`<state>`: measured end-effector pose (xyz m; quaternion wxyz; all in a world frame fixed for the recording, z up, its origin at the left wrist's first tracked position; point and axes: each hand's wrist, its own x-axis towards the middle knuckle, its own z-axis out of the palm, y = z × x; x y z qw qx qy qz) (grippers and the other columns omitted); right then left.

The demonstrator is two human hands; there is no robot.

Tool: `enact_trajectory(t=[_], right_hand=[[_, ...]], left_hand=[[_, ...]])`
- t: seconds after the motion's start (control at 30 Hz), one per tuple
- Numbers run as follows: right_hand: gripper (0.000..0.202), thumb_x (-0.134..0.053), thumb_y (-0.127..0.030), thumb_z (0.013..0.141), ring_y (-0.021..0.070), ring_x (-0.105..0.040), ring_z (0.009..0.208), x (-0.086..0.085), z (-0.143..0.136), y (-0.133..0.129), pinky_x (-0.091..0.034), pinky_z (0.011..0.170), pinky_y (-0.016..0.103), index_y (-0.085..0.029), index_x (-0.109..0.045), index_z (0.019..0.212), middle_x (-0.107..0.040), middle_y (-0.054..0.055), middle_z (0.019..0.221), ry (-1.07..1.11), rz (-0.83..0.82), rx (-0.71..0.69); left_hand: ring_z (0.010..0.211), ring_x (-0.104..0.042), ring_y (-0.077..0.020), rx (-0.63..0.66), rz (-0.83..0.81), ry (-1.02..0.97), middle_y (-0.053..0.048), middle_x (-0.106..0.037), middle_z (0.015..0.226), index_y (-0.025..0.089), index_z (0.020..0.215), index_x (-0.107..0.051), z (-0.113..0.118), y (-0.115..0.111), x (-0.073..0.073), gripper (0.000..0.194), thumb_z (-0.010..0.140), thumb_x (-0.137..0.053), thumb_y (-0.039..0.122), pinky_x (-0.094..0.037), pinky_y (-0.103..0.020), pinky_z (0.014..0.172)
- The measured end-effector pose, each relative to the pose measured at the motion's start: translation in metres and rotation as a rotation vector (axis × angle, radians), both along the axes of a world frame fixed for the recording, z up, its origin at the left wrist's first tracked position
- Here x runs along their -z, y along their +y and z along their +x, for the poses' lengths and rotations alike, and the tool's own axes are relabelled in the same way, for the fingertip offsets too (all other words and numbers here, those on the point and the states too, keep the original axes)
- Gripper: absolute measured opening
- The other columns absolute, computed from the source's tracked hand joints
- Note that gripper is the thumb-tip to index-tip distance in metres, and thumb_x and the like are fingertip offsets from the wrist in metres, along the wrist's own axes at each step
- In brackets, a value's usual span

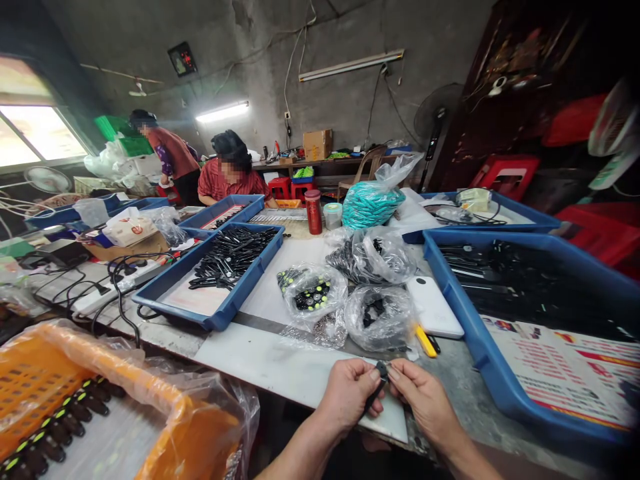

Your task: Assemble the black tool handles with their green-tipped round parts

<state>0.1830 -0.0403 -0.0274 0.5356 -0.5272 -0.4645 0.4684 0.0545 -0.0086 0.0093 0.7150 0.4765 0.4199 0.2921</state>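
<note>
My left hand [350,393] is closed around a slim black plastic part [382,372] above the front edge of the table. At the part's upper end, my right hand [417,387] pinches with thumb and forefinger; what lies between those fingertips is too small to tell. Just beyond my hands stands an open clear bag with small black pieces [374,312]. Left of it, another open bag holds black pieces with yellow-green spots [314,297]. A third bag of dark pieces [345,260] lies behind them. Beneath my hands is a white board [280,360].
Blue trays [220,319] [480,360] with black parts flank the bags. A yellow-handled cutter [425,341] lies beside a white phone-like slab [434,307]. An orange basket [175,427] is at the lower left. Two people [233,173] [173,150] are across the room.
</note>
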Motion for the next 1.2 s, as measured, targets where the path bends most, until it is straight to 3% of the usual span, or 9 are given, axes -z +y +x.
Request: enact_trajectory(t=[1.2], right_hand=[[0.039, -0.050, -0.051, 0.077, 0.0106, -0.030, 0.045, 0.0012, 0.0000, 0.0009, -0.025, 0.042, 0.022, -0.017, -0.047, 0.058, -0.037, -0.005, 0.050, -0.036, 0.005, -0.001]], left_hand=[[0.035, -0.040, -0.0058, 0.007, 0.011, -0.013, 0.002, -0.049, 0.048, 0.013, 0.058, -0.049, 0.0001, 0.0006, 0.0042, 0.034, 0.062, -0.058, 0.046, -0.033, -0.020, 0.038]])
